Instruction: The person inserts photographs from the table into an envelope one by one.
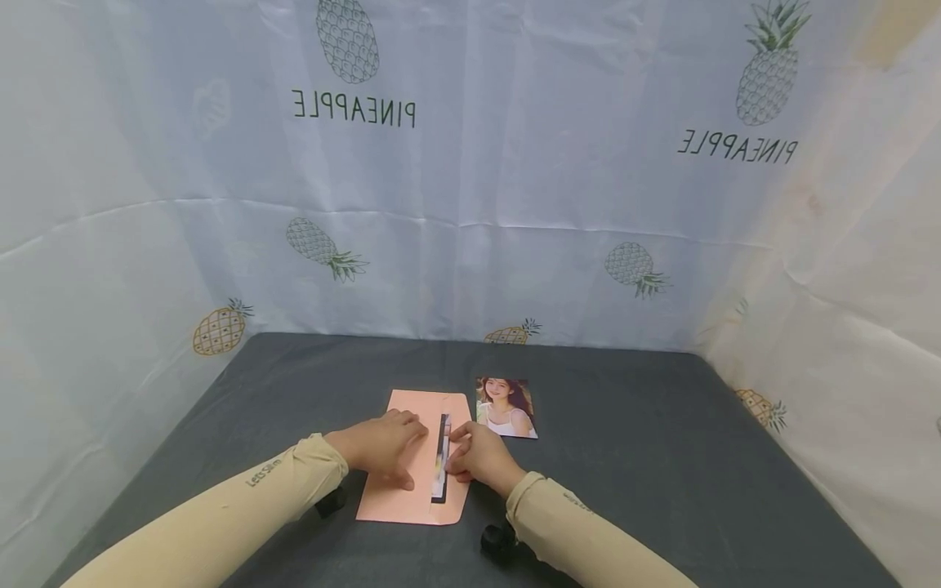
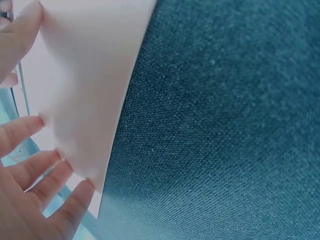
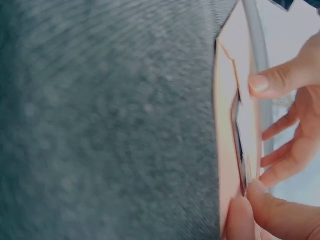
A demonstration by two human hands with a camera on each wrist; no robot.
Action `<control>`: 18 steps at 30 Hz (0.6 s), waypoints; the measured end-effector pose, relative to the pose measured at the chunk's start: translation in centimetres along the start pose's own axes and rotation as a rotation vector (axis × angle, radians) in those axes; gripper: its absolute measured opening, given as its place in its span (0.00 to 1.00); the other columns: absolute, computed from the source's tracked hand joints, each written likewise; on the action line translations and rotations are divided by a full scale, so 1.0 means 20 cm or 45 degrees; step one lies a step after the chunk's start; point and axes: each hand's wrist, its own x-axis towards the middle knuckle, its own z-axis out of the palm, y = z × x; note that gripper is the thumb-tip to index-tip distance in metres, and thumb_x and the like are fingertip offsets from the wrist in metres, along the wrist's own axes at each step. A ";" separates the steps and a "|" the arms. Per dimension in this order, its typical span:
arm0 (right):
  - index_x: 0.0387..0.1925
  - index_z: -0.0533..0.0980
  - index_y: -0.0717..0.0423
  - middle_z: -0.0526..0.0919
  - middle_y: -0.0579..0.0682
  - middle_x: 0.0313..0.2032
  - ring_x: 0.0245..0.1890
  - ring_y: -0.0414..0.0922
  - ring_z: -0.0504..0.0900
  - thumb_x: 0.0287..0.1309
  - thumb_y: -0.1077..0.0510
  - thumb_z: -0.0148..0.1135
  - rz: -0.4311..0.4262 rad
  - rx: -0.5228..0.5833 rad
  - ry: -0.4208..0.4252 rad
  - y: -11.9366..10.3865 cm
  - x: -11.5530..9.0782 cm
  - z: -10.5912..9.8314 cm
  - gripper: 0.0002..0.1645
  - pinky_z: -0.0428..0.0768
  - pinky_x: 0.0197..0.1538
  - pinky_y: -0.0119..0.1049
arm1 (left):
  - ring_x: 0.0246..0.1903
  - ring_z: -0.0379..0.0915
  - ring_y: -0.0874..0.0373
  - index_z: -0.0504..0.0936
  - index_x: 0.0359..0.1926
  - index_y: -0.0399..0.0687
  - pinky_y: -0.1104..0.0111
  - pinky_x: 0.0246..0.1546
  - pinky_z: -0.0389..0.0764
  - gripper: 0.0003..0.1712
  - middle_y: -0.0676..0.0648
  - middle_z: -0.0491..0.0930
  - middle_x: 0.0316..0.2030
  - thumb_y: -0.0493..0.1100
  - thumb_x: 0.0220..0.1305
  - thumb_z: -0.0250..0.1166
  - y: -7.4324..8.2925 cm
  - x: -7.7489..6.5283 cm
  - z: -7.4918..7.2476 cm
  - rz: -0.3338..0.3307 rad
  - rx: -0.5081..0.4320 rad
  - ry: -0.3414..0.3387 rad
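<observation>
A pink paper envelope point(image 1: 378, 500) lies on the dark tabletop, its flap side toward the right. From its opening shows a narrow strip of a printed photo point(image 1: 440, 469) with a dark edge; the rest is hidden inside. My left hand point(image 1: 385, 445) rests on the envelope's body with spread fingers, and in the left wrist view the fingertips point(image 2: 37, 121) press the paper. My right hand point(image 1: 485, 459) is at the opening. Its thumb and finger point(image 3: 270, 202) pinch the edge of the photo in the right wrist view.
A portrait photo point(image 1: 507, 412) of a person in a white top lies face up just beyond the envelope's right side. The dark tablecloth point(image 1: 625, 457) reaches back to a white curtain point(image 1: 544, 163) with pineapple prints, which also hangs at both sides.
</observation>
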 end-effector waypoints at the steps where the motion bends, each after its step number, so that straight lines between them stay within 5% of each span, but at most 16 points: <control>1: 0.44 0.74 0.66 0.80 0.52 0.23 0.18 0.40 0.78 0.46 0.73 0.69 0.001 0.022 -0.012 0.00 0.00 -0.01 0.21 0.83 0.27 0.34 | 0.59 0.66 0.50 0.74 0.59 0.44 0.58 0.62 0.70 0.43 0.45 0.71 0.59 0.57 0.44 0.77 0.00 0.00 0.00 0.002 0.001 0.000; 18: 0.56 0.70 0.72 0.80 0.58 0.38 0.38 0.50 0.84 0.59 0.65 0.63 -0.133 0.291 -0.114 0.01 -0.05 -0.25 0.25 0.85 0.38 0.45 | 0.61 0.65 0.50 0.74 0.60 0.45 0.58 0.62 0.70 0.43 0.45 0.71 0.60 0.58 0.44 0.77 0.01 0.00 0.00 -0.022 -0.002 -0.015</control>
